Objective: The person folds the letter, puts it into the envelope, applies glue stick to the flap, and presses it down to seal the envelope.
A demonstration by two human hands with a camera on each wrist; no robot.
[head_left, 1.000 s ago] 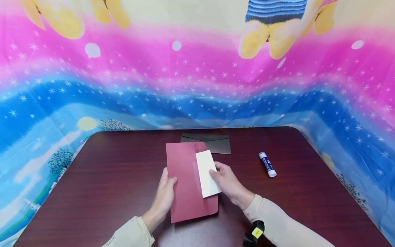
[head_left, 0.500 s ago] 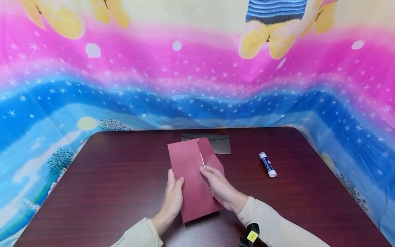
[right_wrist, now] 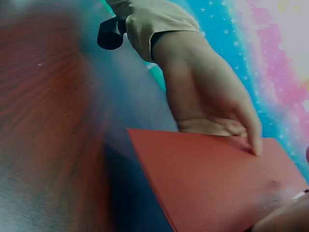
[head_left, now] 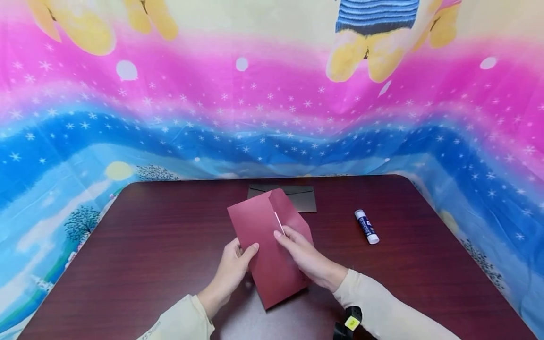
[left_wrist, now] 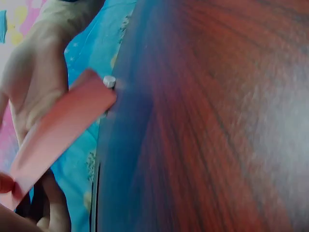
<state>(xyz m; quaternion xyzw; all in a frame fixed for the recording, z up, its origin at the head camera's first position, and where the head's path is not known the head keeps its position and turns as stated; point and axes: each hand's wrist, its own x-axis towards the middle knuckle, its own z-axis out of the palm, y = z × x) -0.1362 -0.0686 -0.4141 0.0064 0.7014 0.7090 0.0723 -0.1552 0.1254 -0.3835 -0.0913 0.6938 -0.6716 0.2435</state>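
A dark red envelope [head_left: 272, 264] is held tilted above the table, its flap [head_left: 293, 215] spread out on the right. My left hand [head_left: 229, 271] grips its left long edge, the thumb lying across the front. At the envelope's mouth, my right hand [head_left: 312, 259] pinches a white card [head_left: 278, 218]; only a thin strip of card shows, the rest being hidden inside the envelope and behind the thumb. The left wrist view catches the envelope [left_wrist: 63, 130] nearly edge-on. In the right wrist view the envelope [right_wrist: 207, 174] shows a broad flat face, with fingers on two sides.
A grey-brown envelope [head_left: 303, 200] lies at the table's back edge, partly covered by the red one in the head view. To the right lies a glue stick [head_left: 367, 226] with white ends. A printed cloth [head_left: 263, 108] hangs behind the dark wooden table [head_left: 148, 245].
The white card, fully in view before, has gone into the red envelope's mouth, leaving a thin edge. The envelope has turned, its lower end swinging right. The right hand moved left onto the mouth.
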